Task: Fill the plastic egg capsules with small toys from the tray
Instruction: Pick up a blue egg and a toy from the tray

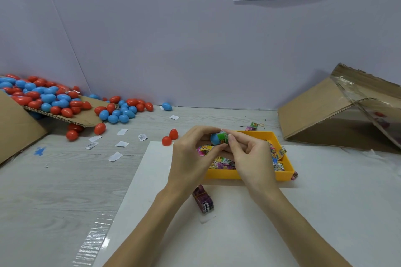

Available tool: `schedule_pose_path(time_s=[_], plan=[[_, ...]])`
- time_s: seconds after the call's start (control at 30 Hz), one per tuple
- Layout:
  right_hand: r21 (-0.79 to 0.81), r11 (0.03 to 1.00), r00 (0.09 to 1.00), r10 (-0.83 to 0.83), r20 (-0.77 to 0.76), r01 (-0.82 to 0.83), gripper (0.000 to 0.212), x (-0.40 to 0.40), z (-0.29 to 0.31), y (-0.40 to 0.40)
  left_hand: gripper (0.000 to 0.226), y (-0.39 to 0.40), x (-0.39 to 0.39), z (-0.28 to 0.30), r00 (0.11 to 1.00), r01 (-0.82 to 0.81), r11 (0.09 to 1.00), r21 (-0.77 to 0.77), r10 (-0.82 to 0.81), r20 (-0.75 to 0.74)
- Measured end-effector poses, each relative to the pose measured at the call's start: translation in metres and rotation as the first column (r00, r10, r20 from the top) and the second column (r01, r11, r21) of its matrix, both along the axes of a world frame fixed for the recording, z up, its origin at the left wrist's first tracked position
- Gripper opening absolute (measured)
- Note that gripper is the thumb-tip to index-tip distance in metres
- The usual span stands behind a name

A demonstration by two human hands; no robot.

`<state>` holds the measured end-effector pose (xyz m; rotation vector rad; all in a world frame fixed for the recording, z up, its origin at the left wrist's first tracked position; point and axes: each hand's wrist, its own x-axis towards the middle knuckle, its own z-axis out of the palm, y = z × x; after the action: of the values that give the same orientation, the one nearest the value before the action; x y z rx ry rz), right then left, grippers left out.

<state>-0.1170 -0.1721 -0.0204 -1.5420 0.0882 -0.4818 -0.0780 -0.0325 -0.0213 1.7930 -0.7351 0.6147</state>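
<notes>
Head view: our left hand [191, 154] grips a blue egg half [215, 139]. Our right hand [249, 156] pinches a green toy packet [223, 138] into it, above the yellow tray [280, 136].

Single head view, looking forward-down, close over hands [219, 154], wall behind.

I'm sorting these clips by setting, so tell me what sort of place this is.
Probably a small hand-packing workstation, not a home. Heaps of blue and red egg capsules spill from a cardboard box, a yellow tray holds wrapped toys, and plain partition walls enclose the table.
</notes>
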Motion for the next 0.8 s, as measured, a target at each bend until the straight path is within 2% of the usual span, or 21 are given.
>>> schedule_pose_path(time_s=[0.17, 0.3, 0.37, 0.4, 0.43, 0.47, 0.5, 0.53, 0.57, 0.6, 0.67, 0.73, 0.8], plan=[[0.03, 0.997, 0.998, 0.068, 0.0, -0.068, 0.021, 0.0, 0.007, 0.003, 0.032, 0.003, 0.003, 0.001, 1.0, 0.026, 1.0, 0.009, -0.026, -0.009], [-0.189, 0.981, 0.996, 0.033, -0.078, -0.047, 0.023, -0.002, 0.009, -0.002, 0.038, 0.005, 0.006, -0.003, 0.998, 0.054, 0.996, 0.073, -0.055, 0.008], [-0.159, 0.987, 0.993, 0.008, -0.114, -0.026, 0.026, -0.002, 0.009, -0.007, 0.05, 0.004, 0.006, -0.004, 0.998, 0.062, 0.99, 0.13, -0.061, -0.015], [-0.085, 0.996, 0.992, 0.01, -0.125, -0.021, 0.026, -0.001, 0.009, -0.011, 0.057, 0.004, 0.007, -0.005, 0.998, 0.055, 0.988, 0.146, -0.052, -0.029], [0.06, 0.998, 0.99, 0.042, -0.137, -0.034, 0.027, 0.002, 0.011, -0.017, 0.061, 0.004, 0.007, -0.005, 0.999, 0.035, 0.988, 0.15, -0.031, -0.033], [0.28, 0.958, 0.984, 0.109, -0.138, -0.067, 0.029, 0.005, 0.016, -0.025, 0.06, 0.005, 0.007, -0.005, 1.0, 0.004, 0.99, 0.143, 0.0, -0.03], [0.525, 0.845, 0.976, 0.19, -0.109, -0.106, 0.032, 0.008, 0.024, -0.035, 0.056, 0.006, 0.008, -0.004, 0.999, -0.03, 0.991, 0.128, 0.033, -0.022], [0.714, 0.687, 0.969, 0.242, -0.048, -0.136, 0.034, 0.012, 0.033, -0.048, 0.051, 0.007, 0.008, -0.003, 0.998, -0.059, 0.992, 0.108, 0.061, -0.015], [0.823, 0.547, 0.971, 0.237, 0.023, -0.153, 0.036, 0.017, 0.044, -0.065, 0.045, 0.007, 0.008, -0.002, 0.996, -0.083, 0.992, 0.091, 0.085, -0.009], [0.875, 0.458, 0.98, 0.182, 0.081, -0.157, 0.037, 0.023, 0.055, -0.084, 0.039, 0.008, 0.009, -0.002, 0.995, -0.1, 0.992, 0.077, 0.1, -0.007], [0.905, 0.392, 0.985, 0.016, 0.174, -0.166, 0.041, 0.034, 0.079, -0.121, 0.026, 0.009, 0.011, -0.002, 0.994, -0.11, 0.991, 0.075, 0.111, -0.007], [0.898, 0.416, 0.974, -0.097, 0.203, -0.145, 0.048, 0.042, 0.096, -0.148, 0.019, 0.009, 0.012, -0.003, 0.994, -0.108, 0.989, 0.099, 0.109, -0.002], [0.864, 0.498, 0.984, -0.103, 0.146, -0.076, 0.05, 0.045, 0.097, -0.159, 0.013, 0.009, 0.012, -0.003, 0.994, -0.11, 0.986, 0.129, 0.109, 0.017]])
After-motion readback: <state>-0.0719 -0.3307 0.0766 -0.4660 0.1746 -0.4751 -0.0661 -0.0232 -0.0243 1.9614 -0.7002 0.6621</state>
